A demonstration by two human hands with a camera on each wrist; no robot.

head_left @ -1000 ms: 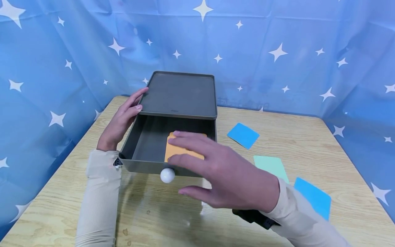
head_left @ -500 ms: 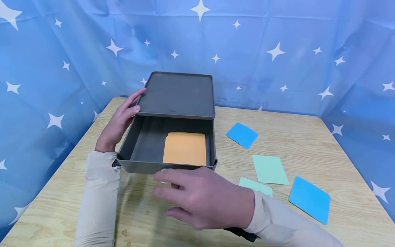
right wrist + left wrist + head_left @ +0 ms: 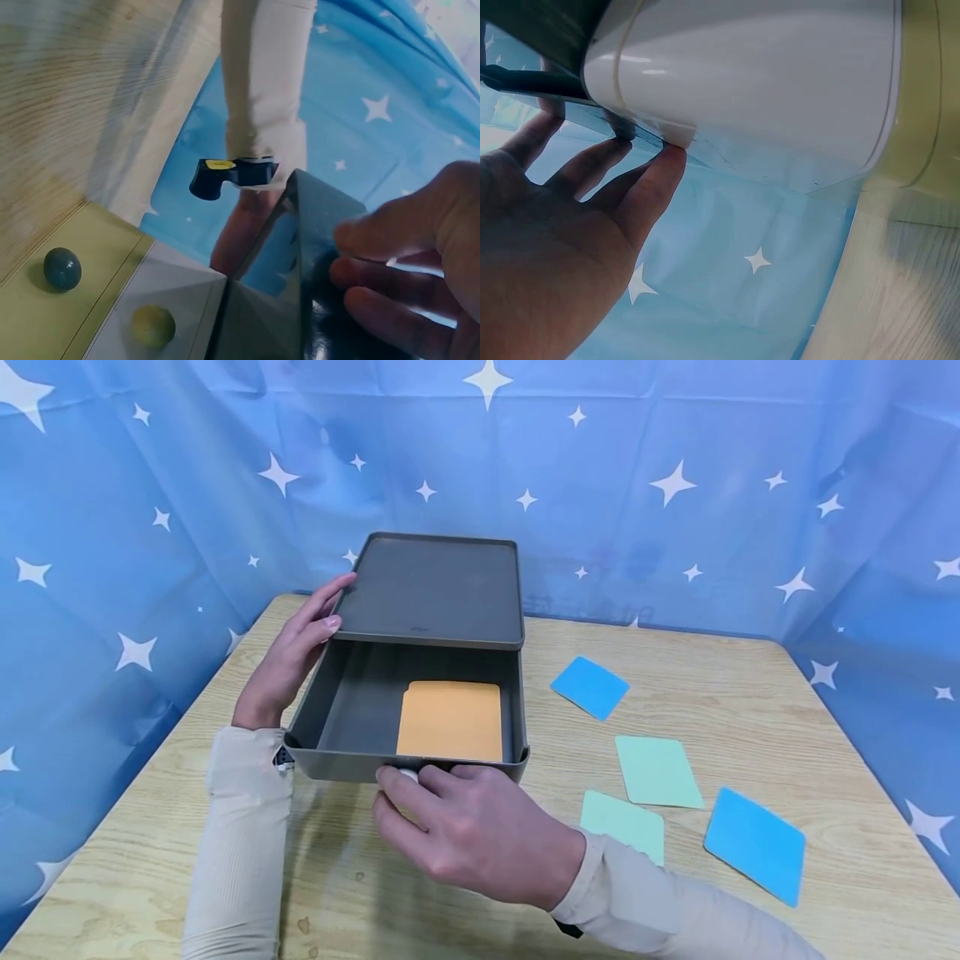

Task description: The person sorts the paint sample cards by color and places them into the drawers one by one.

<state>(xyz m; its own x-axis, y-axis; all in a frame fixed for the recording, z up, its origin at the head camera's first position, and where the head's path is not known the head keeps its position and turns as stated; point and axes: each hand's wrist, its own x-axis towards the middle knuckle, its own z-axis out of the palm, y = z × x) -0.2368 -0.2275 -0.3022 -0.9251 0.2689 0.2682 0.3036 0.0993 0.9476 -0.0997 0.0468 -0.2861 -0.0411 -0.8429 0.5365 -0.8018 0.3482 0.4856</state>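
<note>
Pinching the white knob (image 3: 407,774) at the drawer (image 3: 352,766) front, the right hand (image 3: 472,831) is set nearer than the box, the drawer's travel running straight away; the left hand (image 3: 288,656) is laid flat against the box (image 3: 435,589).

Drawer (image 3: 352,693) interior open above beyond the right hand's (image 3: 468,831) fingers (image 3: 408,787), orange card (image 3: 450,721) flat on its floor; casing top (image 3: 435,589) overhangs farther back.

Right hand (image 3: 480,835) now on drawer knob (image 3: 407,774)
</note>
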